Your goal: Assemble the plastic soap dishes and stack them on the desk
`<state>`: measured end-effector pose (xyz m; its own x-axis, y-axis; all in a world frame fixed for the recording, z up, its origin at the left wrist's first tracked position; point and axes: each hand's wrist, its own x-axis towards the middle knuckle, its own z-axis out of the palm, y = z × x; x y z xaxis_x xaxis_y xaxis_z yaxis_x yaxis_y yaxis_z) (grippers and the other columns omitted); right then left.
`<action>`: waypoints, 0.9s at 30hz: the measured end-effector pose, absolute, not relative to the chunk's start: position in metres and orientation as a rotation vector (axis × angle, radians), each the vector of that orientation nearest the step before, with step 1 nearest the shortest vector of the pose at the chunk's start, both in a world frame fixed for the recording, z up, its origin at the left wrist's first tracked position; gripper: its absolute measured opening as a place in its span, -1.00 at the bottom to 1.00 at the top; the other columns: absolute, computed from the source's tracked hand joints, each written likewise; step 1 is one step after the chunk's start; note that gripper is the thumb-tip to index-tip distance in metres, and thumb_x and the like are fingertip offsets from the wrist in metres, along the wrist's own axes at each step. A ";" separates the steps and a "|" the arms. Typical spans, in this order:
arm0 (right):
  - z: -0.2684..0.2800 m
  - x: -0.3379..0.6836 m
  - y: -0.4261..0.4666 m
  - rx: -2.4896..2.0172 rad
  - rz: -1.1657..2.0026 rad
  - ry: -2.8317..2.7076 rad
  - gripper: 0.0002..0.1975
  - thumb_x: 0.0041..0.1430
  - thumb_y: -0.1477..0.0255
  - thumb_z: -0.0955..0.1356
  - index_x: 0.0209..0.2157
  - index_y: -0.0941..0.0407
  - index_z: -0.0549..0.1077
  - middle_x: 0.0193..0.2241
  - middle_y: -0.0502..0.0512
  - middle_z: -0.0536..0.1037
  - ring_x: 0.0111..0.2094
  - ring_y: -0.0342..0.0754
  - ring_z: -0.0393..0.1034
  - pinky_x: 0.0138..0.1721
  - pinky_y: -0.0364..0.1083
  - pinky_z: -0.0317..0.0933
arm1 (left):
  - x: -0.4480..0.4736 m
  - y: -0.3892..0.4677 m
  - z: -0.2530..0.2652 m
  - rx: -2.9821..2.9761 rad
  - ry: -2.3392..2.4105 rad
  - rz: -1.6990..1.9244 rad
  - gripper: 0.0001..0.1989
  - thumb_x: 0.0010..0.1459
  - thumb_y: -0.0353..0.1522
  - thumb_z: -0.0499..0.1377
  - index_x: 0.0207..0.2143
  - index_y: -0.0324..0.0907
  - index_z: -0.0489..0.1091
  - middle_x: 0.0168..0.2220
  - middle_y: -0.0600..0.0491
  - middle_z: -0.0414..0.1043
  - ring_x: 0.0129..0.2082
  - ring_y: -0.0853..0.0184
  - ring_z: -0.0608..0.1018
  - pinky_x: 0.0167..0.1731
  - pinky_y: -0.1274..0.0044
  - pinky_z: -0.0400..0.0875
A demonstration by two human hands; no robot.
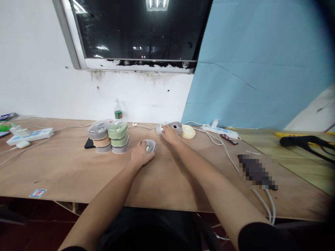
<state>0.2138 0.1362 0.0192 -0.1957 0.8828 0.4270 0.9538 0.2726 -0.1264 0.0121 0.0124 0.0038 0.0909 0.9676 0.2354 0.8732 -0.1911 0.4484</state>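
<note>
My left hand [141, 154] is curled round the side of a small grey oval container [150, 145] on the table, with a pale strip showing inside it. Further back, my right hand [169, 134] reaches out with its fingers closed on the edge of a translucent plastic lid [158, 129]. Just right of those fingers stand grey container pieces [177, 127], partly hidden by the hand, and a stack of cream-yellow pieces [187, 131]. To the left rise two stacks of lidded containers, one with a grey top [98, 128], the other with a green top [117, 128].
A clear bottle [117, 109] stands by the wall behind the stacks. Power strips lie at left [31, 135] and right [222, 131], with white cables across the table [162, 181]. A dark pixelated object [256, 170] lies at right. A black phone-like object [89, 143] sits beside the stacks.
</note>
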 end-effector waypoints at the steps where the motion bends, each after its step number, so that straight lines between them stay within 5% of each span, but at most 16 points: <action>1: 0.015 0.214 0.132 -1.580 -0.232 -2.102 -0.66 0.26 0.46 0.18 0.02 0.13 0.39 0.01 0.25 0.42 -0.02 0.10 0.34 -0.04 0.02 0.21 | 0.012 0.012 0.004 2.128 1.845 0.767 -0.26 0.02 0.01 0.14 0.17 -0.15 0.14 0.15 -0.22 0.20 0.03 -0.01 0.43 -0.02 0.30 0.29; 11: -0.019 0.189 0.050 -0.889 0.049 -2.264 -0.82 0.16 0.42 0.31 -0.18 0.13 0.43 -0.29 0.10 0.52 -0.38 -0.08 0.36 -0.27 -0.10 0.24 | 0.014 0.020 -0.003 1.681 1.571 1.270 -0.36 0.24 0.00 -0.09 0.24 -0.17 0.02 0.23 -0.24 0.04 0.22 0.06 0.24 0.17 0.21 0.12; 27: -0.010 0.175 0.027 -0.766 0.084 -2.279 -0.80 0.29 0.33 0.20 -0.35 0.06 0.38 -0.40 0.05 0.48 -0.37 -0.08 0.36 -0.31 -0.12 0.20 | 0.015 0.019 -0.003 1.713 1.542 1.337 -0.46 0.32 -0.10 -0.21 0.24 -0.17 0.00 0.22 -0.14 0.11 0.26 0.27 0.16 0.21 0.40 0.05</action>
